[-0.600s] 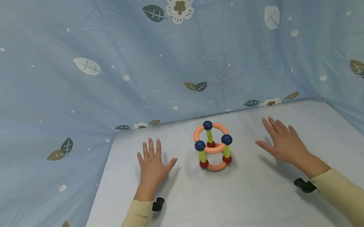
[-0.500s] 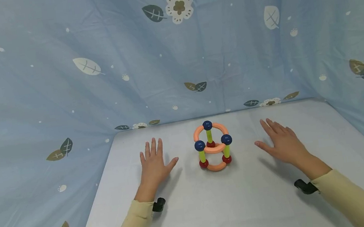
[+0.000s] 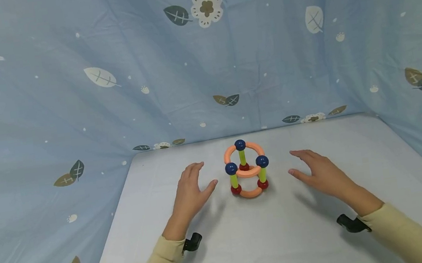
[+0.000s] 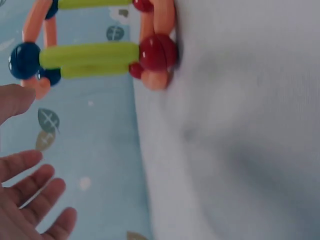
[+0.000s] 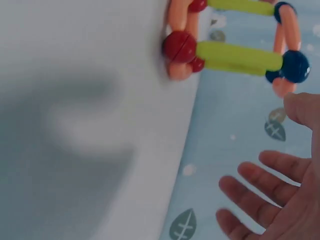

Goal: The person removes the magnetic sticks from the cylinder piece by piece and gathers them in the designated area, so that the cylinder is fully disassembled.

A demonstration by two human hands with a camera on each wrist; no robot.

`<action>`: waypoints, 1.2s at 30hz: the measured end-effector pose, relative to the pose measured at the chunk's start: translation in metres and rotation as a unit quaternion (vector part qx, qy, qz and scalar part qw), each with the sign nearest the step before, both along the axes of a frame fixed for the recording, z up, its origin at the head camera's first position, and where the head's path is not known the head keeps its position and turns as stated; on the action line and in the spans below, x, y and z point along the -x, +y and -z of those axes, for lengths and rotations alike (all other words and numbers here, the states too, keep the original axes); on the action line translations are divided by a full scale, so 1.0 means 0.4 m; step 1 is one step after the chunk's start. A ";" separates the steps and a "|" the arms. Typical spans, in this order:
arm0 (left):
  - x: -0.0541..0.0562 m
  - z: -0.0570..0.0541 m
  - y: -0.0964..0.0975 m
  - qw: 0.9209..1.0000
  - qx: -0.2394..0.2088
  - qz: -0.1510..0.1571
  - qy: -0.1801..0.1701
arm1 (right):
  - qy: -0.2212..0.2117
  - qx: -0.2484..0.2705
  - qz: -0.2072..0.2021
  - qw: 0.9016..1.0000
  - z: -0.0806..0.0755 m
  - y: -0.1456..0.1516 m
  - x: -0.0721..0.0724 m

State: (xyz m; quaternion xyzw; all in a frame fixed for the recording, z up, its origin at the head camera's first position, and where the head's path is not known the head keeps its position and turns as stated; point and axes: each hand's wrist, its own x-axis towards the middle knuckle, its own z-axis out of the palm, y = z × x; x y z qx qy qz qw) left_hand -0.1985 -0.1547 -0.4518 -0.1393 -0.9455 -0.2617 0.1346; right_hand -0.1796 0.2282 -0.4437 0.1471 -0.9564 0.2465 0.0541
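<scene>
A small toy frame of balls and rods (image 3: 249,173) stands upright near the middle of the white table. Red balls form its base corners and blue balls its top corners, joined by yellow-green upright rods and curved orange rods. To its left, my left hand (image 3: 189,194) hovers with thumb and fingers spread apart, holding nothing. On the other side, my right hand (image 3: 322,174) is held likewise, a little farther from the frame. Both wrist views show the frame beyond the thumb, with a yellow-green rod (image 4: 92,56) between a blue and a red ball.
The white table (image 3: 258,245) ends at the back against a blue curtain (image 3: 202,61) with leaf and flower prints, which also hangs along the sides. Each wrist carries a small black camera, such as the left wrist camera (image 3: 192,242).
Both hands have moved inward toward the toy frame, the left to the right and the right to the left. Their fingers have turned inward and bent slightly. The frame has stayed put.
</scene>
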 end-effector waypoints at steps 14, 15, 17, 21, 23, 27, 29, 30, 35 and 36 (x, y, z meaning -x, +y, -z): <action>-0.016 -0.012 0.073 0.985 -0.106 0.083 0.110 | 0.048 0.123 -0.055 0.990 -0.008 -0.074 -0.006; -0.015 -0.013 0.079 0.983 -0.109 0.089 0.114 | 0.050 0.133 -0.056 0.988 -0.009 -0.080 -0.004; -0.014 -0.014 0.092 0.981 -0.114 0.102 0.118 | 0.052 0.150 -0.058 0.986 -0.009 -0.093 0.001; -0.010 -0.015 0.118 0.977 -0.121 0.128 0.124 | 0.052 0.180 -0.058 0.981 -0.009 -0.115 0.013; -0.008 -0.016 0.131 0.974 -0.123 0.141 0.126 | 0.052 0.192 -0.059 0.978 -0.010 -0.123 0.019; -0.001 -0.017 0.152 0.970 -0.124 0.167 0.127 | 0.062 0.216 -0.065 0.972 -0.009 -0.137 0.028; 0.002 -0.017 0.160 0.968 -0.124 0.178 0.125 | 0.069 0.225 -0.067 0.970 -0.008 -0.144 0.032; 0.004 -0.017 0.165 0.967 -0.125 0.183 0.125 | 0.072 0.229 -0.069 0.968 -0.007 -0.148 0.034; 0.012 -0.016 0.182 0.962 -0.137 0.206 0.118 | 0.083 0.238 -0.074 0.965 -0.003 -0.164 0.043; 0.013 -0.016 0.184 0.961 -0.139 0.209 0.118 | 0.084 0.239 -0.074 0.965 -0.002 -0.166 0.044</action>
